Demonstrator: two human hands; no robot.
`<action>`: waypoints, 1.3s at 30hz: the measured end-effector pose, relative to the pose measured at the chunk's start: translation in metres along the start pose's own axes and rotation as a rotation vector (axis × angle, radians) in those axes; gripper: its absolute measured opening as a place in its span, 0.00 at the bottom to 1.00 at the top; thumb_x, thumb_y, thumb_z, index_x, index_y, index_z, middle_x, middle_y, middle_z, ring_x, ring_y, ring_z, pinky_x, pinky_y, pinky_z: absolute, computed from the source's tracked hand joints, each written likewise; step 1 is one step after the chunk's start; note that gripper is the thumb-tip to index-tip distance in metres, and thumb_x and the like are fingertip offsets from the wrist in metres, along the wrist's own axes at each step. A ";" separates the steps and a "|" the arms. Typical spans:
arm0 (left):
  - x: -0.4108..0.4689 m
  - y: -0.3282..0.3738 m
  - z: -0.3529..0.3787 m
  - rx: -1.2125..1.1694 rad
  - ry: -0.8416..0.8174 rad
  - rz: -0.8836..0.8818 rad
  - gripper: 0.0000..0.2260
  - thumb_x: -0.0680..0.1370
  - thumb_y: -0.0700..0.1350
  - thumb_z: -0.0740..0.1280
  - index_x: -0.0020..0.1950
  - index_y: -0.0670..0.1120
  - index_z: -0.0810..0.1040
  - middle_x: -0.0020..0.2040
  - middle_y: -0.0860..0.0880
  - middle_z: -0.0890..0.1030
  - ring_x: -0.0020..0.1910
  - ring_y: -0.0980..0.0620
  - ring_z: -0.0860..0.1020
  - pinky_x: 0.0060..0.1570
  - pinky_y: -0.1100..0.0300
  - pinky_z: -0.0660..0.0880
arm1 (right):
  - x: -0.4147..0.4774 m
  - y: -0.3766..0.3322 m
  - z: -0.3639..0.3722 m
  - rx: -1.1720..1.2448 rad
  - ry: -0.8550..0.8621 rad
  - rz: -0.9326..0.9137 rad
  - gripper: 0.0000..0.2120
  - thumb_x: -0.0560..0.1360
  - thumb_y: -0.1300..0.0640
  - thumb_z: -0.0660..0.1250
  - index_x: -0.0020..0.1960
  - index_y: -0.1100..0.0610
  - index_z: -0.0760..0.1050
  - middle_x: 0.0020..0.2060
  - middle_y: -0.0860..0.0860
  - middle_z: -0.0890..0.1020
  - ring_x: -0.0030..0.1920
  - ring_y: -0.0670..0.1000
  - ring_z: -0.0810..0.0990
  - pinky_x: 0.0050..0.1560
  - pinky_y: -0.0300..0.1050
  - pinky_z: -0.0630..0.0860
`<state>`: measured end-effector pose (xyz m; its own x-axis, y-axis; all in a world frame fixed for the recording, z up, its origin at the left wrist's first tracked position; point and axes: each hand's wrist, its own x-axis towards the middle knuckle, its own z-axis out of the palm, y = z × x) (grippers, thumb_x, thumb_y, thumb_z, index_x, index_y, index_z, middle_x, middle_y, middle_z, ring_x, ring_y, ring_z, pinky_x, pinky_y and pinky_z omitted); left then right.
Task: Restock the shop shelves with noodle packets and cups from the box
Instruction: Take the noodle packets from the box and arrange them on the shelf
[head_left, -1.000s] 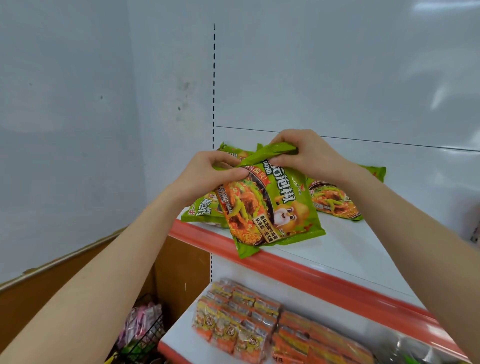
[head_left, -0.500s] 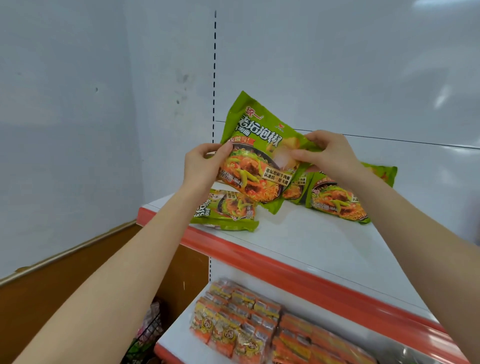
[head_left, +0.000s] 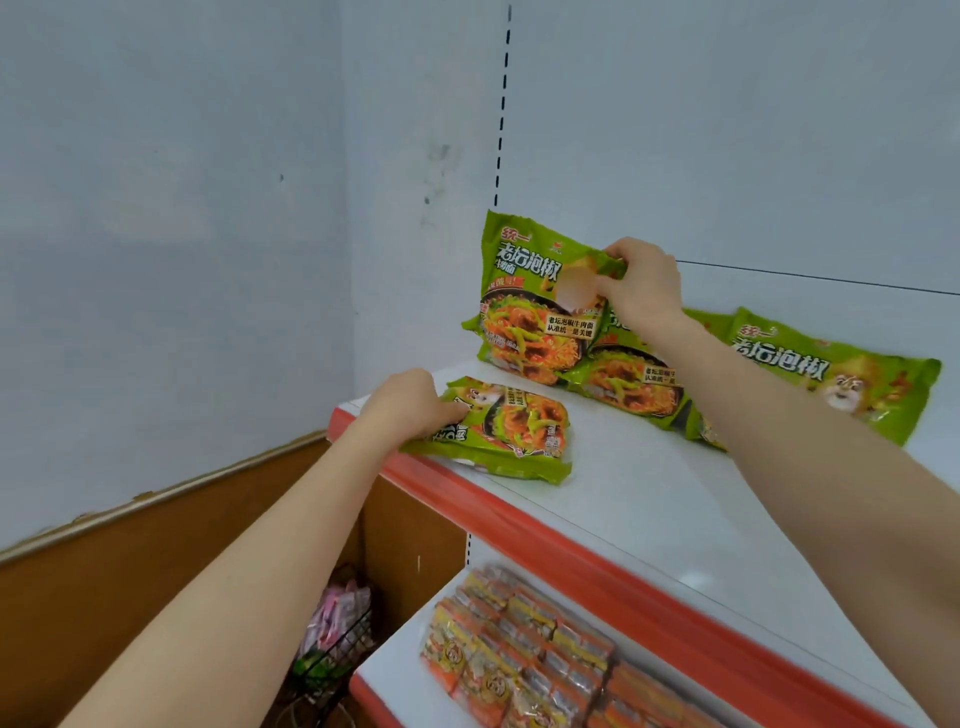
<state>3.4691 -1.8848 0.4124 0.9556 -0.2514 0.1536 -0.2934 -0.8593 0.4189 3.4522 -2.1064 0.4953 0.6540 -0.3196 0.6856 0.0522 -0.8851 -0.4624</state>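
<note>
On your far left a pale grey-blue wall (head_left: 156, 234) fills the view, with a brown wooden panel (head_left: 130, 582) running along its foot. Low in the corner beside that panel sits a black wire basket (head_left: 332, 654) with pink wrapped goods in it.

Right of the basket the shop unit begins. Its white upper shelf (head_left: 649, 509) has an orange-red front strip, and a white back panel (head_left: 727, 130) with a dashed line of slots rises behind it.

Your left hand (head_left: 410, 405) is at the shelf's near left corner. Its fingers are curled over the left end of a green noodle packet lying flat (head_left: 506, 428), which it grips. That packet rests on the shelf just behind the red strip, its printed face up and its length running to the right of your hand.

Farther back stands an upright green noodle packet (head_left: 530, 306) with a picture of a noodle bowl, its lower edge on the shelf close to the back panel. Your right hand (head_left: 644, 286) pinches its top right corner between thumb and curled fingers, so the packet hangs to the left of and below the grip.

Under your right wrist a second green leaning packet (head_left: 623, 382) overlaps the upright one. Farther right a third green packet (head_left: 836, 371) leans back along the same row.

Below, a white lower shelf (head_left: 400, 665) holds orange and yellow packets (head_left: 524, 654) in close rows.
</note>
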 end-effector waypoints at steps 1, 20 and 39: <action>-0.001 0.001 -0.001 -0.044 0.025 -0.001 0.24 0.76 0.52 0.65 0.26 0.43 0.60 0.24 0.48 0.62 0.24 0.52 0.62 0.25 0.59 0.57 | 0.002 0.000 0.006 -0.015 -0.015 -0.005 0.18 0.73 0.59 0.66 0.62 0.60 0.73 0.60 0.58 0.77 0.61 0.59 0.72 0.58 0.48 0.67; 0.000 -0.025 -0.033 -0.345 0.499 0.040 0.13 0.77 0.46 0.65 0.36 0.39 0.74 0.26 0.49 0.67 0.27 0.51 0.65 0.30 0.59 0.60 | 0.030 0.014 0.079 -0.130 -0.169 0.065 0.13 0.74 0.59 0.67 0.55 0.67 0.75 0.53 0.64 0.79 0.55 0.62 0.76 0.51 0.48 0.72; -0.002 0.029 -0.046 -0.593 0.388 0.400 0.05 0.75 0.44 0.68 0.40 0.46 0.77 0.34 0.48 0.78 0.34 0.50 0.75 0.35 0.54 0.73 | -0.019 -0.001 -0.041 0.404 -0.685 0.007 0.16 0.75 0.49 0.65 0.61 0.49 0.70 0.51 0.46 0.80 0.50 0.43 0.81 0.49 0.39 0.77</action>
<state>3.4572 -1.8889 0.4659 0.7299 -0.2241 0.6458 -0.6802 -0.3310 0.6540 3.4083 -2.1134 0.5060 0.9672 0.0706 0.2441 0.2301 -0.6504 -0.7239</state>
